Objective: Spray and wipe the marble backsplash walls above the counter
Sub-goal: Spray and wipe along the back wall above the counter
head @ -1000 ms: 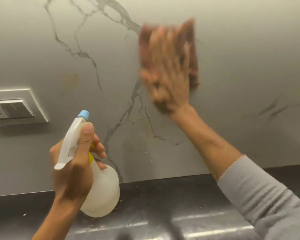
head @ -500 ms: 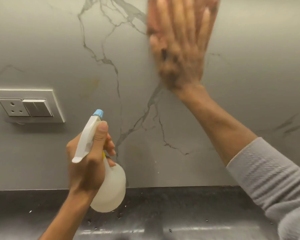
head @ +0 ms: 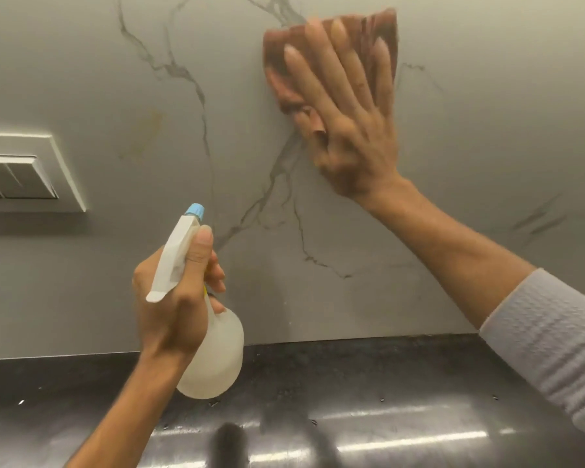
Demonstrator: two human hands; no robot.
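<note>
Marble wall (head: 453, 163), grey with dark veins, fills the view. Since half a second ago the right hand (head: 348, 130) has slid lower, fingers spread flat, pressing a brown cloth (head: 277, 79) against it. The left hand (head: 173, 309) stays wrapped around a spray bottle (head: 217, 359) above the dark surface (head: 385, 383). A switch plate (head: 31, 173) sits far left; bare wall lies between.

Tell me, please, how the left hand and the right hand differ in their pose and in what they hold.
The left hand is curled around a spray bottle, held away from the wall, while the right hand is spread flat, pressing a brown cloth against the marble wall. The left hand is low, near the dark counter; the right hand is high. Both hands are bare.
</note>
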